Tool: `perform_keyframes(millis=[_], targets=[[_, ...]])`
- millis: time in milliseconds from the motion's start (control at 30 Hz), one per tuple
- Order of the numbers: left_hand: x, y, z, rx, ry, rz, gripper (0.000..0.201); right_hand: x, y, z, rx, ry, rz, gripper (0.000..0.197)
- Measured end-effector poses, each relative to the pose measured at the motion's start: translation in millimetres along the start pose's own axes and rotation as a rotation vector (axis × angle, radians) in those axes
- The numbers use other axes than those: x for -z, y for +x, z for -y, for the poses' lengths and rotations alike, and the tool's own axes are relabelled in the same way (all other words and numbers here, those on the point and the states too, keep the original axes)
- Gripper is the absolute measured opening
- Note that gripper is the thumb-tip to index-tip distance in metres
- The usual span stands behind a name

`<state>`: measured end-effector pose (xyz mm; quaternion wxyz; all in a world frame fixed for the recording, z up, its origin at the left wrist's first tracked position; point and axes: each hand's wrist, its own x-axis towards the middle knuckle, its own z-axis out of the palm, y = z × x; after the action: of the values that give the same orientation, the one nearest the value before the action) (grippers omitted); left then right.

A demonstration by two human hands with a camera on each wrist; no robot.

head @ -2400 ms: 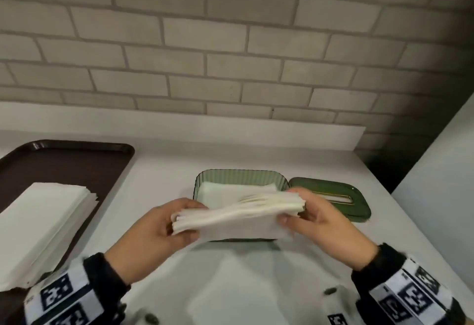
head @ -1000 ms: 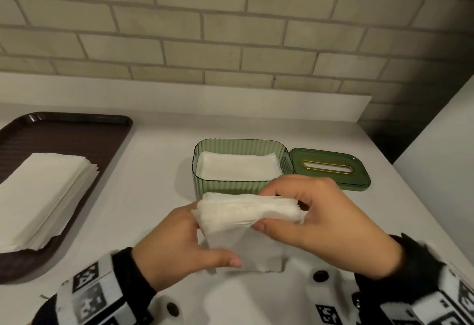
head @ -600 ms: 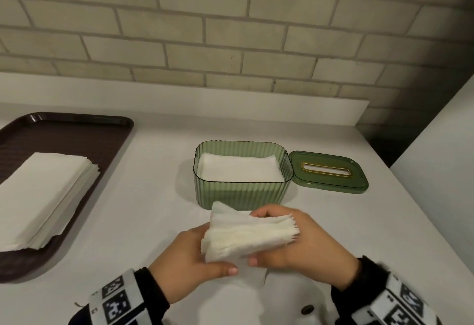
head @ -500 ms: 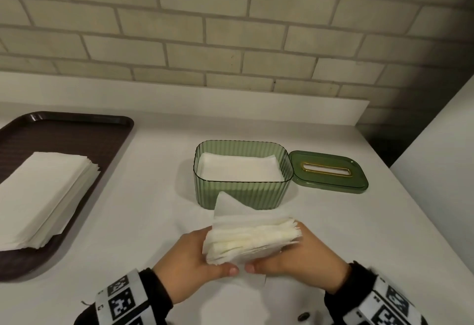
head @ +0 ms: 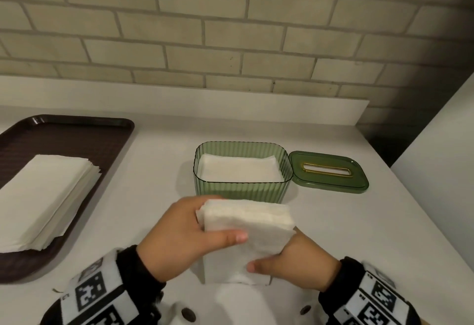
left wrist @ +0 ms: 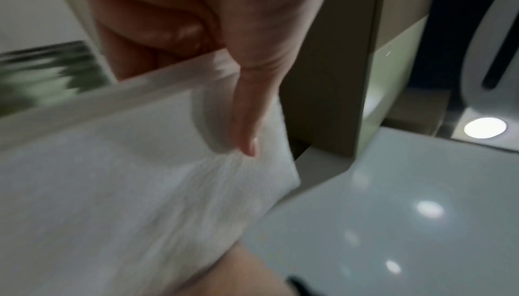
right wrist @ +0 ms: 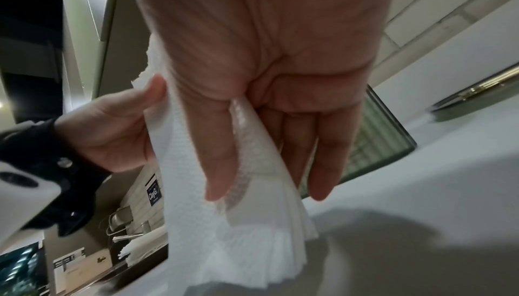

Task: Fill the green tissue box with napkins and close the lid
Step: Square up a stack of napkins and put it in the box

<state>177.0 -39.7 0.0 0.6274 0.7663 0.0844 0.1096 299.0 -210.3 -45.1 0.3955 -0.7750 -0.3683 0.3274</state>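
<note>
A folded stack of white napkins (head: 250, 232) is held between both hands just in front of the green tissue box (head: 241, 188). My left hand (head: 184, 237) grips its left side, thumb across the top sheet. My right hand (head: 289, 265) holds the lower right edge, thumb on top and fingers under. The box stands without its lid, with white napkins (head: 239, 170) lying flat inside. Its green lid (head: 328, 172), with a gold-edged slot, lies flat on the counter right of the box. In the right wrist view the napkins (right wrist: 238, 200) fan out between thumb and fingers.
A dark brown tray (head: 77, 140) at the left carries a taller stack of white napkins (head: 43, 199). The white counter (head: 359, 235) ends at a brick wall behind and a white panel (head: 441, 165) on the right.
The stack has come back from over the box toward me and now lies squared and flatter in both hands. The loose sheet that stuck up is folded down.
</note>
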Motion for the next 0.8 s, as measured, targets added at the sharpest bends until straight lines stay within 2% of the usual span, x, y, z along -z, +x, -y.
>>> perform_keyframes(millis=[67,133,200,267,367,433,533,633,700,800], targets=[[4,3,-19,-0.069,0.002,-0.014,0.033,1,2,0,0.01,0.005,0.011,0.048],[9,7,-34,-0.107,-0.013,-0.032,0.028,3,2,2,0.023,0.011,0.03,0.041],[17,12,-39,-0.111,-0.051,-0.078,0.024,7,3,1,0.011,0.068,0.054,0.031],[28,16,-38,-0.082,-0.107,-0.129,0.029,12,1,5,-0.001,0.186,0.091,0.022],[47,17,-26,-0.003,-0.167,-0.22,0.048,25,-5,6,0.017,0.347,-0.005,0.025],[54,14,-16,0.03,-0.127,-0.254,0.046,35,-8,7,0.029,0.447,-0.117,0.031],[50,6,0,0.102,-0.011,-0.207,0.031,43,-10,13,0.068,0.594,-0.217,0.032],[38,-2,18,0.115,0.071,-0.12,0.039,36,-10,18,0.12,0.649,-0.219,0.026],[34,-4,29,0.109,0.119,-0.137,0.045,29,-9,15,0.14,0.616,-0.206,0.019],[30,-7,45,0.16,0.054,-0.164,0.056,22,-7,1,0.112,0.545,-0.184,0.019]])
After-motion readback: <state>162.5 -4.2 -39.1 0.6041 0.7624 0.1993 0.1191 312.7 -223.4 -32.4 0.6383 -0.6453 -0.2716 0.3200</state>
